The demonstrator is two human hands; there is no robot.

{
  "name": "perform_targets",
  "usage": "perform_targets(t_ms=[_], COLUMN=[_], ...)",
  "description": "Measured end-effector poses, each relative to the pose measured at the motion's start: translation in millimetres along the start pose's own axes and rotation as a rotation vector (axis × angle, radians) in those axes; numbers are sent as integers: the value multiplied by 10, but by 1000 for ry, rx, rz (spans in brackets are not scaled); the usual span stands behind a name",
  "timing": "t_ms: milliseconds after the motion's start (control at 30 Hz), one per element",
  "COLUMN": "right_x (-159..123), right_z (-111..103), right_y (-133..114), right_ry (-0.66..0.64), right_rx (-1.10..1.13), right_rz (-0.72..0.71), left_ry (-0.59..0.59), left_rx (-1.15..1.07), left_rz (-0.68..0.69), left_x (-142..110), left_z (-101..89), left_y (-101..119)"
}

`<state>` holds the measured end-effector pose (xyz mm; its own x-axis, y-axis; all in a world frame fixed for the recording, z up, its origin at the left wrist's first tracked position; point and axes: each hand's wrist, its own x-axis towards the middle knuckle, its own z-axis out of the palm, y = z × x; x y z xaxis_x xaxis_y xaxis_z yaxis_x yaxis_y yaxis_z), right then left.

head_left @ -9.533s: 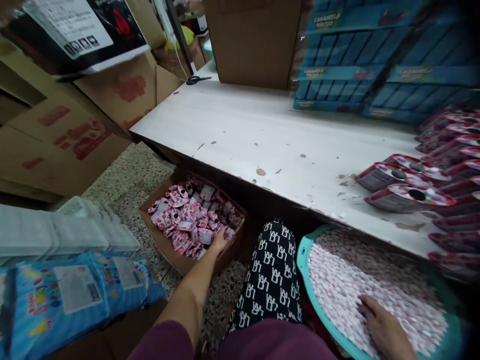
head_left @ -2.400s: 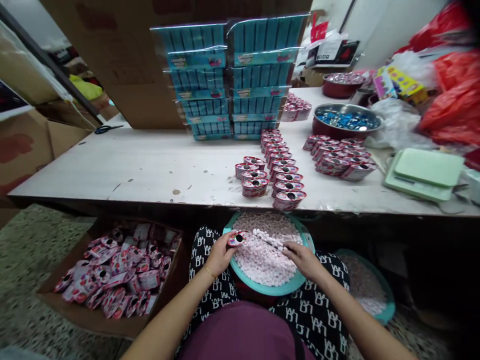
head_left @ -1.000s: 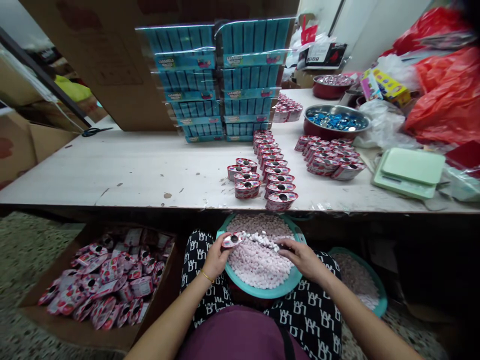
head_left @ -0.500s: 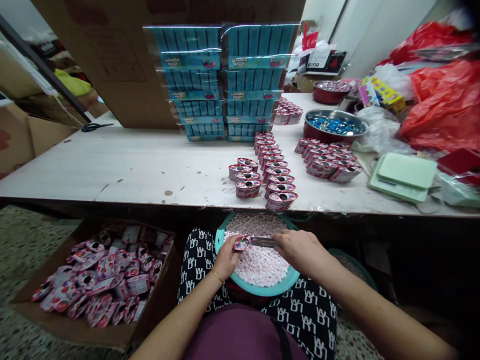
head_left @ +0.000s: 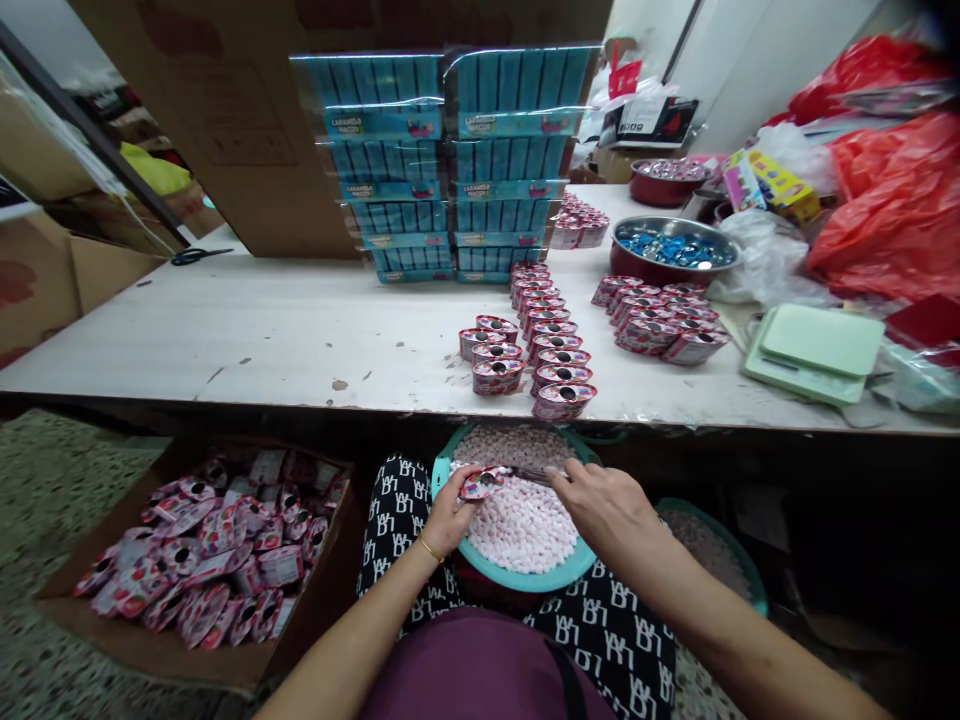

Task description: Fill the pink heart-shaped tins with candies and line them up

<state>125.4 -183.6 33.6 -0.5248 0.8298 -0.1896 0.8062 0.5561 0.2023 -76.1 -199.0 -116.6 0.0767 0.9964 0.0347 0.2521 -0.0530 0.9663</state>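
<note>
My left hand (head_left: 448,517) grips a small pink-and-red printed box (head_left: 481,485) with a dark round hole in its top. It is held over a turquoise basin (head_left: 517,581) full of small white-pink pellets (head_left: 525,530). In my right hand (head_left: 606,508), fingers closed, is a slim dark metal tool (head_left: 531,475); its exact kind is unclear. The tool's far end lies close beside the box, and I cannot tell whether they touch. The basin rests at my lap, below the front edge of the white table (head_left: 172,340).
Rows of similar boxes (head_left: 564,400) stand on the table. A carton (head_left: 56,600) of loose boxes sits at lower left. Blue display packs (head_left: 390,170), a metal bowl of blue wrapped pieces (head_left: 671,250), a green scale (head_left: 817,345) and scissors (head_left: 199,256) are also around.
The box in my left hand has tipped so its holed top faces me more. The tool has shifted slightly back from the box, and my right hand has moved a little to the right.
</note>
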Motion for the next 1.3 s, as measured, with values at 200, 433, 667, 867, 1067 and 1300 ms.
perform_targets(t_ms=[200, 433, 667, 867, 1067, 1300], right_x=[14, 24, 53, -118, -283, -401], right_z=[-45, -113, -245, -132, 262, 617], right_y=[-172, -204, -215, 236, 353, 384], right_ry=[123, 131, 65, 242, 254, 256], right_rx=[-104, -159, -92, -92, 62, 174], right_rz=[-32, -37, -69, 98, 139, 179], left_ry=[54, 95, 131, 108, 106, 146], left_rx=[70, 1, -183, -270, -289, 34], left_rz=[9, -52, -129, -104, -25, 195], left_x=[-8, -47, -56, 49, 243, 848], left_z=[74, 144, 178, 52, 35, -162], left_y=[27, 36, 60, 94, 249, 576])
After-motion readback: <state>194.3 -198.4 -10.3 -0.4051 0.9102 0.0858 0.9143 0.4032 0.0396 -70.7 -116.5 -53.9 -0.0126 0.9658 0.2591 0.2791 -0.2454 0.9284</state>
